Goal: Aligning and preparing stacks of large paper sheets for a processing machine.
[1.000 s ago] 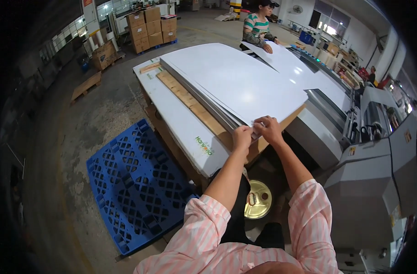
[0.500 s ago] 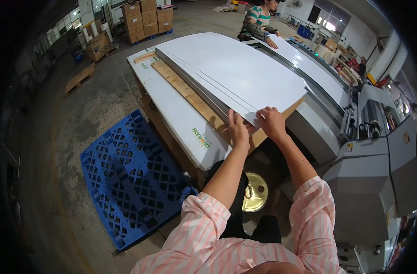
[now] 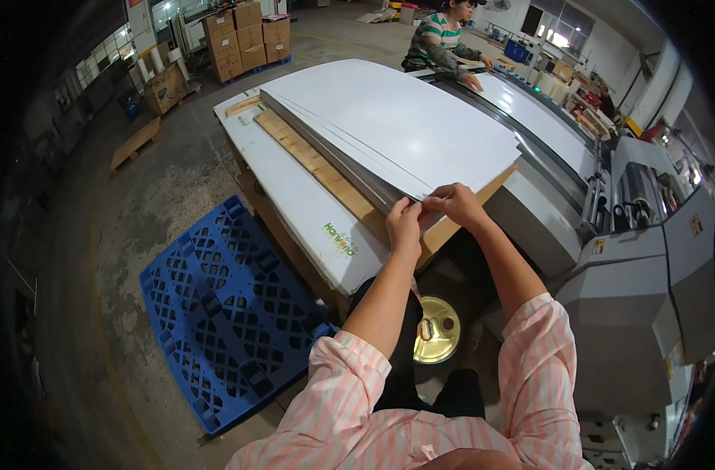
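Observation:
A stack of large white sheets point(image 3: 404, 117) lies in front of me, its top sheets slightly fanned along the left edge. My right hand point(image 3: 458, 205) pinches the near corner of the top sheets, fingers bent over it. Close beside it, my left hand point(image 3: 404, 225) is closed at the same corner, thumb and fingertips on the sheet edges. The fingertips of both hands nearly meet; how many sheets they grip cannot be made out. Under the stack are wooden boards point(image 3: 318, 166) and a wider white-wrapped block point(image 3: 295, 210).
On the floor to my left lies a blue plastic pallet point(image 3: 224, 313). A gold-coloured drum point(image 3: 437, 329) stands by my legs. At right is a grey machine point(image 3: 631, 313) with a white sheet on its bed point(image 3: 522, 102), where a co-worker point(image 3: 444, 47) leans in. Cardboard boxes point(image 3: 244, 39) stand behind.
My left hand, loosely spread before, has closed on the sheets' corner. My right hand has shifted slightly left toward it. The co-worker's hands have moved along the machine bed.

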